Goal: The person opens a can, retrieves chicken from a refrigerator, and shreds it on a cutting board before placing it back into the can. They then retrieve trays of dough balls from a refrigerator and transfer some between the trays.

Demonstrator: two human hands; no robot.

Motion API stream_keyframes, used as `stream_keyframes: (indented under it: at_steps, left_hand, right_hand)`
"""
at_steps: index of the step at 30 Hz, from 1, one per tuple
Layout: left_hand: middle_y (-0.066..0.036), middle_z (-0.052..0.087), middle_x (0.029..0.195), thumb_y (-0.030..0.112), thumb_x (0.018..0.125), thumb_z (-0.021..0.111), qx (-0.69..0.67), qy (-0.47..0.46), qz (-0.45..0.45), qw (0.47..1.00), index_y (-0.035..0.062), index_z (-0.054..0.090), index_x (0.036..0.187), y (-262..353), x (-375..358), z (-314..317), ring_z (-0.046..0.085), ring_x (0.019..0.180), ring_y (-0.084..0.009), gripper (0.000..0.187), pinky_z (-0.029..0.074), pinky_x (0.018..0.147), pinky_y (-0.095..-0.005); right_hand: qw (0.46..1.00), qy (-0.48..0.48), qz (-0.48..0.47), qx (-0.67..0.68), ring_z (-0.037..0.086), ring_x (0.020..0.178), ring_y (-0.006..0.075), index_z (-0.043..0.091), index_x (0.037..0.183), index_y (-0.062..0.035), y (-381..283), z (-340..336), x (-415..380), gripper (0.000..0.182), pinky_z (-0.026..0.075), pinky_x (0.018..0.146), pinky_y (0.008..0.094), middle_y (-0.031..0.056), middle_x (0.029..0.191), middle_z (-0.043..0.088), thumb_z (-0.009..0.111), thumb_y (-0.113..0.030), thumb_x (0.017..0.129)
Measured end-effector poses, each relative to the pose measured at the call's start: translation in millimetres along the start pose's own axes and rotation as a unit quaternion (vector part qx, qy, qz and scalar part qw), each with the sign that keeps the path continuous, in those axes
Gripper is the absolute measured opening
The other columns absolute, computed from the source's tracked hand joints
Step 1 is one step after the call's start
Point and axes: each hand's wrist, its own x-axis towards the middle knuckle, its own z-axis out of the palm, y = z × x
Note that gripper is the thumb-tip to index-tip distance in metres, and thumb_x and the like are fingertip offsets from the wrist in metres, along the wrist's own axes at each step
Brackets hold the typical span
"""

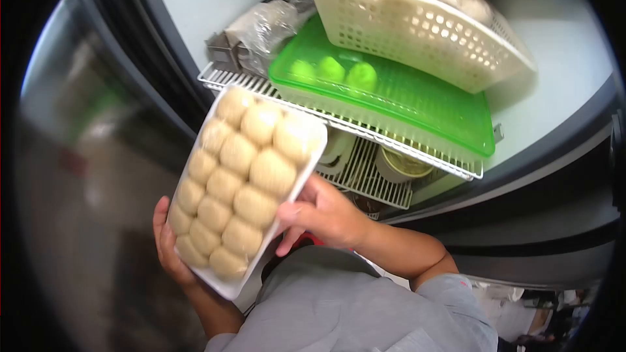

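Between my two hands is a white tray (pixel 317 150) packed with rows of round, pale tan balls (pixel 238 153) that look like dough, under clear wrap. It is tilted, its upper end toward the fridge shelf. My left hand (pixel 171 248) grips the lower left edge, fingers along the side and partly hidden behind the tray. My right hand (pixel 323 212) holds the right edge, thumb at the rim and other fingers beneath. Just beyond the tray's top lies a green-lidded container (pixel 417 107) on the shelf.
A white perforated basket (pixel 404 26) of pale round items rests on the green lid. Left of it sits a plastic-wrapped bundle (pixel 261 29). The wire shelf (pixel 365 132) ends in a white front edge; a round tub (pixel 404 164) stands below. The fridge door (pixel 98 156) is open at left.
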Motion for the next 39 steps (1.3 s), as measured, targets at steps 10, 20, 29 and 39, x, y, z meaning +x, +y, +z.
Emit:
stream_keyframes:
  at_steps: [10, 20, 29, 39]
  left_hand:
    - [-0.018, 0.024, 0.148, 0.054, 0.092, 0.037, -0.315, -0.157, -0.255, 0.901, 0.0033, 0.018, 0.144, -69.1, -68.6, -19.5, 0.031, 0.133, -0.033, 0.075, 0.029, 0.109, -0.046]
    - [-0.02, 0.03, 0.143, 0.044, 0.083, 0.05, -0.262, -0.1, -0.38, 0.881, 0.0, 0.022, 0.142, -127.0, -65.3, -54.3, 0.035, 0.13, -0.033, 0.078, 0.031, 0.107, -0.0441]
    - [-0.019, 0.032, 0.143, 0.041, 0.086, 0.049, -0.296, -0.103, -0.412, 0.855, 0.0012, 0.023, 0.142, -157.4, -49.8, -90.5, 0.036, 0.13, -0.033, 0.073, 0.03, 0.107, -0.0457]
    - [-0.019, 0.031, 0.144, 0.042, 0.085, 0.05, -0.285, -0.169, -0.45, 0.829, 0.0014, 0.022, 0.143, -209.0, -28.5, -106.1, 0.035, 0.131, -0.0342, 0.076, 0.029, 0.108, -0.0463]
  right_hand:
    - [0.968, 0.053, -0.076, -0.232, 0.061, 0.099, 0.0195, 0.049, 0.125, -0.0013, 79.3, -43.0, -40.2, 0.053, 0.054, 0.073, 0.0315, 0.0137, 0.117, 0.059, 0.069, -0.027, 0.084]
    - [0.539, 0.624, -0.098, -0.557, 0.054, 0.106, 0.0287, 0.054, 0.117, 0.0065, 15.9, -134.0, -73.6, 0.046, 0.039, 0.094, 0.0353, 0.0224, 0.113, 0.059, 0.069, -0.02, 0.083]
    - [0.279, 0.476, 0.003, -0.834, 0.06, 0.091, 0.0306, 0.064, 0.104, -0.0037, 8.0, -199.3, -85.0, 0.029, 0.046, 0.083, 0.0399, 0.0128, 0.1, 0.066, 0.065, -0.024, 0.083]
    - [0.429, 0.574, -0.038, -0.697, 0.054, 0.104, 0.0257, 0.058, 0.112, -0.0013, 32.5, -235.7, -105.7, 0.032, 0.042, 0.091, 0.0351, 0.0123, 0.113, 0.058, 0.061, -0.017, 0.085]
